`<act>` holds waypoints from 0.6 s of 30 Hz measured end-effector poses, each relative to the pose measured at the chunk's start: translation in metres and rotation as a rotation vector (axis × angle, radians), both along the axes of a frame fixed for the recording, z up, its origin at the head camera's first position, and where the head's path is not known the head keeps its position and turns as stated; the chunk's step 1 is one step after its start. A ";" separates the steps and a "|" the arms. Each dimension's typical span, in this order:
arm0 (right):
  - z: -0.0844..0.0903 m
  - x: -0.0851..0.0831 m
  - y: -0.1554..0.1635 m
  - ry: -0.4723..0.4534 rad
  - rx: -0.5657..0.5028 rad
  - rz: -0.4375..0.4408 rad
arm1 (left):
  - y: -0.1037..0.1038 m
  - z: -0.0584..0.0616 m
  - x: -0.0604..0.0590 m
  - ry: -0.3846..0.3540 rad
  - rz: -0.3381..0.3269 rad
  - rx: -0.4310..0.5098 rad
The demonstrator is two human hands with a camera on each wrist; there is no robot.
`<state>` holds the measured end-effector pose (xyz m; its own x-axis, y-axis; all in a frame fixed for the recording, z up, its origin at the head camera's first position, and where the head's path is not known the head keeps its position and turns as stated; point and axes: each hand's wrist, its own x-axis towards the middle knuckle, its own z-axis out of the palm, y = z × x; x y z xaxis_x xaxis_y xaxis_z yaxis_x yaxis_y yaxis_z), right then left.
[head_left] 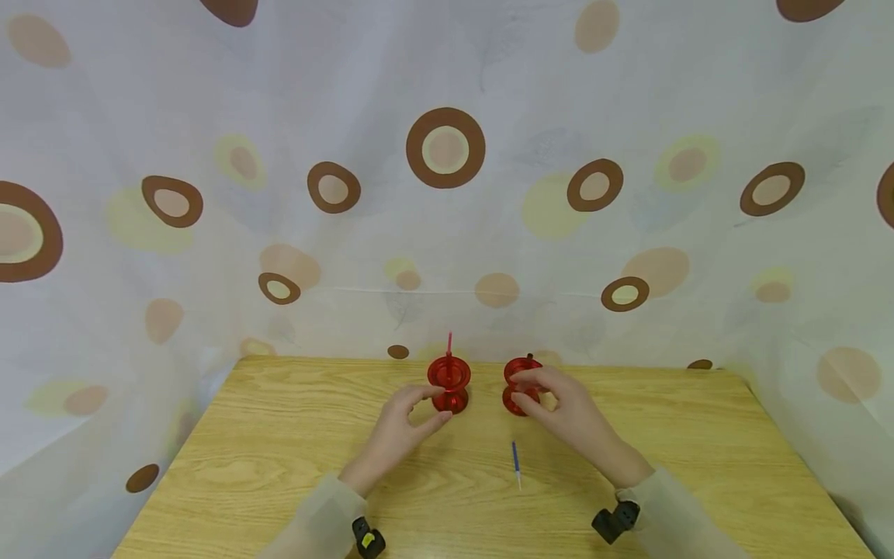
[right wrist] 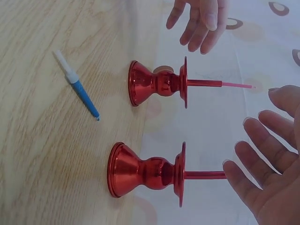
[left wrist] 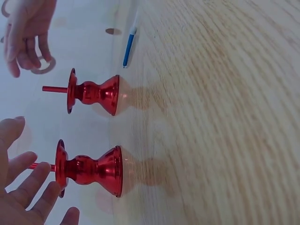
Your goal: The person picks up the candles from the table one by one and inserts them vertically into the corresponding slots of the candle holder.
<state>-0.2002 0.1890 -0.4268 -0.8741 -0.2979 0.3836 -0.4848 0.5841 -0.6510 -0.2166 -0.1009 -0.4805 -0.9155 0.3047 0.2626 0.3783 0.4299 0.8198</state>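
Two shiny red candlesticks stand upright side by side at the back of the table. A thin pink candle [right wrist: 238, 85] rises from the tube of the left candlestick [right wrist: 166, 83]; the right candlestick [right wrist: 157, 168] has a bare tube, partly covered by fingertips in the right wrist view. My left hand [head_left: 405, 423] is beside the left candlestick, thumb and fingers apart, holding nothing. Over the right candlestick in the head view, my right hand [head_left: 562, 400] has spread, relaxed fingers with nothing in them. A blue candle with a white end [head_left: 516, 464] lies on the tabletop in front of the right candlestick.
The wooden table [head_left: 244, 458] has its back edge close behind the candlesticks. A pale cloth [head_left: 447, 233] with brown and yellow oval spots hangs behind it and along both sides. Each wrist wears a small black device.
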 end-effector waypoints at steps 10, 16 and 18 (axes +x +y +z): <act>-0.006 0.005 0.011 0.047 0.030 -0.013 | 0.001 0.001 0.006 0.006 -0.004 -0.014; -0.008 0.012 0.018 0.054 0.051 -0.030 | 0.002 0.002 0.009 0.014 -0.008 -0.018; -0.009 0.013 0.021 0.063 0.059 -0.036 | 0.002 0.002 0.010 0.019 -0.005 -0.028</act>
